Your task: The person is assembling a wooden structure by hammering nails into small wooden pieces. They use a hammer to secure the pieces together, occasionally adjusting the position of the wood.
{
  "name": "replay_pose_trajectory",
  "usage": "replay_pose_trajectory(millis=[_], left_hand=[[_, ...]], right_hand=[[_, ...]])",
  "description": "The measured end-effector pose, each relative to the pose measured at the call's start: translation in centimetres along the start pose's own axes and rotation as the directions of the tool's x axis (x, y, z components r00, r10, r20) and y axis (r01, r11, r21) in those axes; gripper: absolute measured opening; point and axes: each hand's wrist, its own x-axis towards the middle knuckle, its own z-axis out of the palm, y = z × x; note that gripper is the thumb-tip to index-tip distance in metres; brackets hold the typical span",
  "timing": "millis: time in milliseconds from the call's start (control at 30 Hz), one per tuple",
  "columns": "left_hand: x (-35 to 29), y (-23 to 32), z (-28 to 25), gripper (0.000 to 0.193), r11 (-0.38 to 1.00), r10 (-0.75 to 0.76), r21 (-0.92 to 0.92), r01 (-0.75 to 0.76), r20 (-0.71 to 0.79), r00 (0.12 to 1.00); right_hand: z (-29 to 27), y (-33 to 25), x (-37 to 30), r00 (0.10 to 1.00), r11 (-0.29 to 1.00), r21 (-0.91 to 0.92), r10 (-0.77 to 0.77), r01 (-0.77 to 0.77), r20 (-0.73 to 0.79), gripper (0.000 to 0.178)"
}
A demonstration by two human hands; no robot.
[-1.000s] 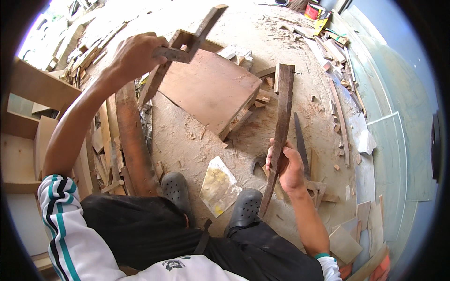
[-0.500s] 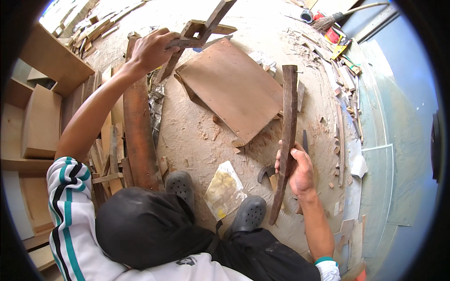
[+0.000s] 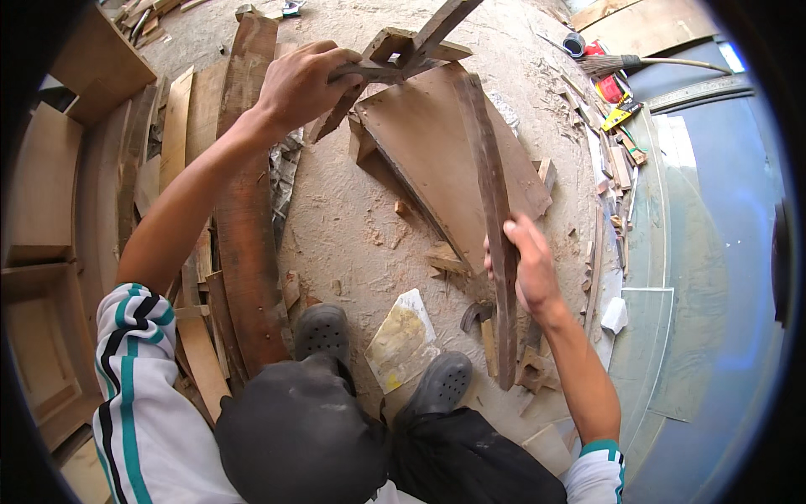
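My left hand (image 3: pixel 304 82) is closed around one arm of a dark wooden frame (image 3: pixel 437 27), made of several strips joined at angles, holding it at the far end of a brown wooden panel (image 3: pixel 420 126). In my right hand (image 3: pixel 532 265) is a long, slightly curved wooden slat (image 3: pixel 485 160), gripped below its middle with the thumb on its near face. The slat stands nearly lengthwise in view, and its upper part passes in front of the panel. Beneath its lower end lies a hammer (image 3: pixel 489 340) with a wooden handle, partly covered.
A wide reddish-brown plank (image 3: pixel 248 227) and several loose boards lie to my left, beside wooden cabinet boxes (image 3: pixel 42 185). A stained pale sheet (image 3: pixel 403 340) lies between my grey clogs (image 3: pixel 441 382). Scraps, a yellow-handled saw (image 3: pixel 621 113), a broom (image 3: pixel 609 65) and glass sheets (image 3: pixel 672 336) are at the right.
My right hand has raised the slat and moved it leftward, so it now crosses in front of the panel. My left hand still grips the frame. The whole view has shifted somewhat.
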Motion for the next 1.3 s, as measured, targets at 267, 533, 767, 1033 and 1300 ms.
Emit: replay_pose_trajectory(millis=[267, 533, 767, 1033, 1300], left_hand=[[-3.8, 0.8, 1.1, 0.019, 0.992, -0.043, -0.126, 0.026, -0.13, 0.991], [-5.8, 1.0, 1.2, 0.027, 0.967, -0.129, -0.232, 0.106, -0.085, 0.988], [-7.1, -0.8, 2.2, 0.035, 0.941, -0.191, -0.282, 0.189, 0.019, 0.981], [-4.3, 0.8, 0.6, 0.033, 0.973, -0.23, 0.059, 0.222, 0.301, 0.926], [-2.0, 1.4, 0.6, 0.036, 0.973, -0.196, 0.196, 0.124, 0.408, 0.892]], right_hand=[[4.1, -3.1, 2.2, 0.999, 0.998, -0.057, -0.038, 0.037, -0.016, 0.037], [5.7, -1.5, 2.9, 0.999, 0.999, -0.036, 0.028, -0.027, 0.023, 0.033], [6.5, -0.3, 4.8, 1.0, 0.969, -0.245, -0.022, 0.019, -0.01, 0.03], [4.6, 0.9, 7.0, 0.98, 0.907, -0.392, -0.189, 0.153, -0.054, 0.038], [3.8, -0.2, 8.0, 0.964, 0.896, -0.359, -0.255, 0.263, 0.071, 0.043]])
